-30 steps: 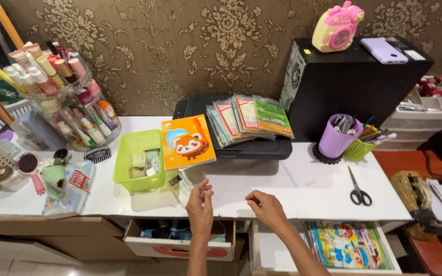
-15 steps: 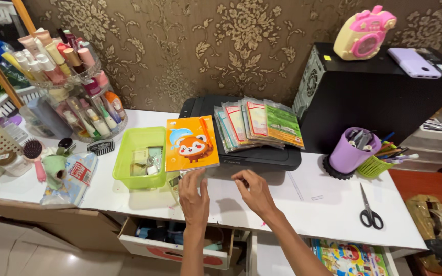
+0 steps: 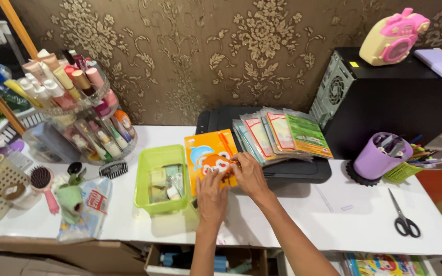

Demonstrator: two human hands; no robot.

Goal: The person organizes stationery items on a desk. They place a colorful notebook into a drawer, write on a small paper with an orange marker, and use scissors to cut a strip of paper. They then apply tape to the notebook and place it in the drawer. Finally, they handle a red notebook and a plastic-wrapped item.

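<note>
**Orange booklet under both hands at the printer's edge**

Orange booklet (image 3: 208, 156), thin, glossy and rectangular with a cartoon animal on its cover, lay tilted on the white desk (image 3: 333, 214), its right edge against the black printer (image 3: 292, 171). The left hand (image 3: 212, 197) rested flat on its lower part, fingers spread loosely. The right hand (image 3: 249, 174) pressed its right edge, fingers curled; whether they pinched the cover could not be told. A translucent green plastic bin (image 3: 152, 191) stood just beside the booklet on the left. Plastic-sleeved packets (image 3: 282, 134) fanned across the printer top. Bare desk lay open toward the scissors (image 3: 402, 220). Brown damask wallpaper (image 3: 221, 51) backed the desk.
</note>
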